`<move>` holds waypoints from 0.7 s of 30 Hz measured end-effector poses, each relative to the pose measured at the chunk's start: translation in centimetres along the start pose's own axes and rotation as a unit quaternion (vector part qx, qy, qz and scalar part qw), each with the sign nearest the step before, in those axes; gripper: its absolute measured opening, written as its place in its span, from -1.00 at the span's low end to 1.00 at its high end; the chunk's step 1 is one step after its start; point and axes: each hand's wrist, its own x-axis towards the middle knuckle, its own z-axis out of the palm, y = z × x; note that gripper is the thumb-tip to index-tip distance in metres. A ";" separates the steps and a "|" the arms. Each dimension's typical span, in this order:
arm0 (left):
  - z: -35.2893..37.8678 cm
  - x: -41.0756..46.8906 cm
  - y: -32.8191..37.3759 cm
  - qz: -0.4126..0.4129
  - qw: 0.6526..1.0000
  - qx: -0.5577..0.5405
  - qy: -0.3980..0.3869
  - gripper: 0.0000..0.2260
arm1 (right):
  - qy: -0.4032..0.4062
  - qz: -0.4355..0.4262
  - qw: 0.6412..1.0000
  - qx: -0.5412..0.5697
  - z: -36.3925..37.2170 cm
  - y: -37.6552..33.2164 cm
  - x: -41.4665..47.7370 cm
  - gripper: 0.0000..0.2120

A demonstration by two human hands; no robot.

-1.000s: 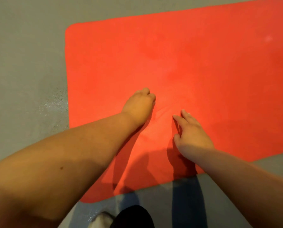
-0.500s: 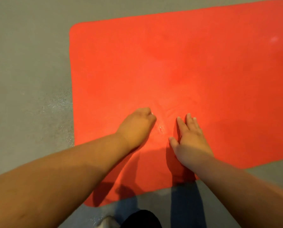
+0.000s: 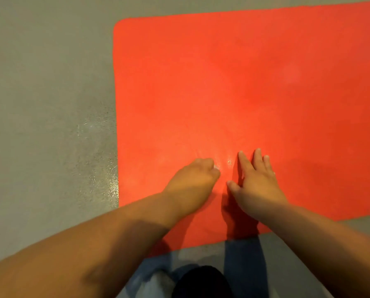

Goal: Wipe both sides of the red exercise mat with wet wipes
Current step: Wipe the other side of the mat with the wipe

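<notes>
The red exercise mat lies flat on the grey floor and runs out of view on the right. My left hand rests on its near part, curled into a fist. A small white bit of wet wipe peeks out at the fingertips; the rest is hidden under the hand. My right hand lies flat on the mat just right of it, fingers spread and holding nothing. A small wet glint shines on the mat between the two hands.
Grey floor surrounds the mat, with a damp, glistening patch along the mat's left edge. My legs in blue jeans and a dark shape sit at the mat's near edge.
My left fist has slid back toward me over the mat, ending beside my right hand. My right hand stayed pressed flat in about the same spot.
</notes>
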 end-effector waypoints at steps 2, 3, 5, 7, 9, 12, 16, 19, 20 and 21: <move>-0.3 -0.8 -0.7 0.047 0.998 -0.013 -0.029 -0.86 | -0.009 0.003 1.000 -0.020 0.0 -0.5 0.2 -0.17; -0.7 0.0 -2.0 0.037 0.999 0.004 -0.024 -0.82 | -0.011 0.003 0.999 -0.030 -0.1 -0.6 0.2 -0.14; -2.0 2.6 -5.2 -0.029 0.998 0.040 0.032 -0.77 | -0.022 -0.003 0.999 -0.039 -0.1 -1.0 0.0 -0.12; -3.6 4.6 -9.0 -0.135 0.986 0.061 0.078 -0.80 | -0.028 -0.016 0.999 -0.034 0.1 -1.4 -0.3 -0.11; -3.9 4.6 -10.1 -0.224 0.966 0.048 0.116 -0.84 | -0.032 -0.021 0.999 -0.022 0.5 -2.1 -0.6 -0.08; -2.1 0.5 -6.6 -0.119 0.988 0.037 0.092 -0.88 | -0.027 -0.005 1.000 -0.007 0.9 -3.0 -0.3 0.00; -2.2 -4.5 -5.0 0.112 0.993 0.028 -0.040 -0.80 | -0.028 0.018 0.999 -0.002 0.9 -3.4 0.1 0.05; -3.5 -0.5 -8.9 0.030 0.995 0.090 -0.023 -0.81 | -0.024 0.013 1.000 -0.007 0.9 -3.5 -0.1 0.06; -4.2 1.1 -10.1 -0.034 0.994 0.103 0.009 -0.80 | -0.027 0.008 1.000 -0.013 1.0 -3.5 -0.2 0.05; -4.5 2.2 -11.1 -0.103 0.988 0.101 0.046 -0.80 | -0.027 0.002 0.999 -0.017 1.0 -3.5 -0.4 0.04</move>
